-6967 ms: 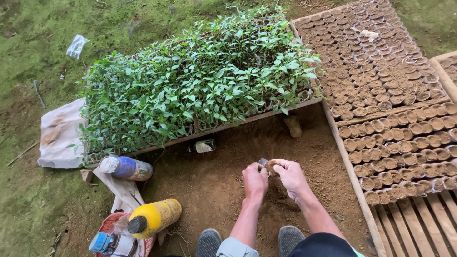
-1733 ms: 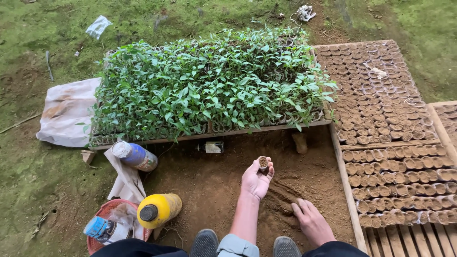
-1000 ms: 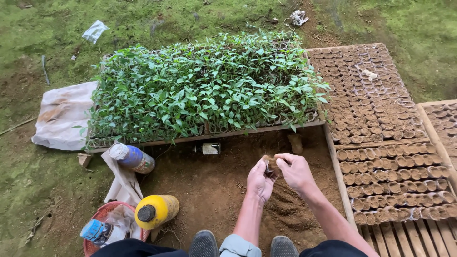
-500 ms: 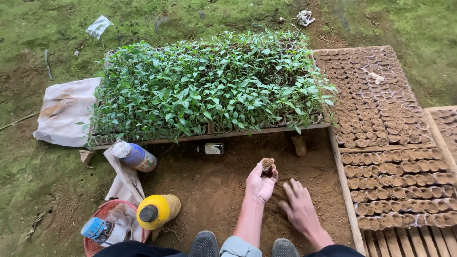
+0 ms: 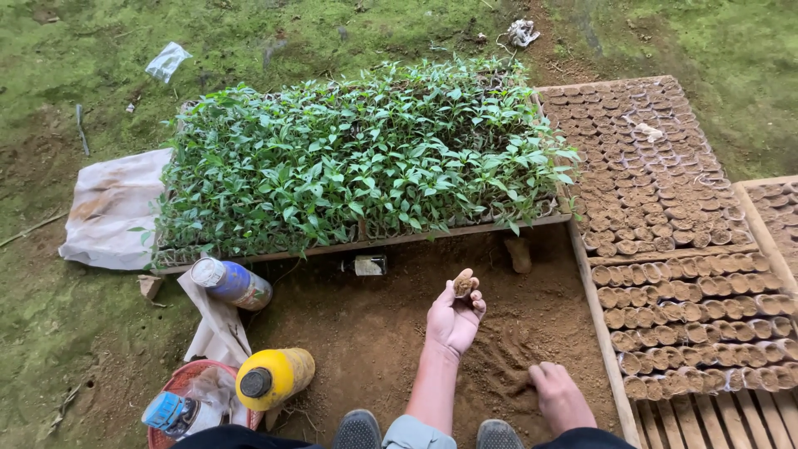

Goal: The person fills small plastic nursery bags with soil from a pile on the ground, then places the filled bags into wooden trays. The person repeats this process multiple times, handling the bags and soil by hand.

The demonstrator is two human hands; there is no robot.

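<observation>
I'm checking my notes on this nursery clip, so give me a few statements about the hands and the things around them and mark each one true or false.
1. The left hand holds a small soil-filled pot in its fingertips. True.
2. The right hand is lifted well above the ground. False: it rests down on the loose soil.
3. The leafy seedlings stand beyond the hands. True.
4. The yellow bottle lies to the right of the hands. False: it lies to their left, by the red basket.
5. The wooden tray on the right holds rows of small filled pots without plants. True.
</observation>
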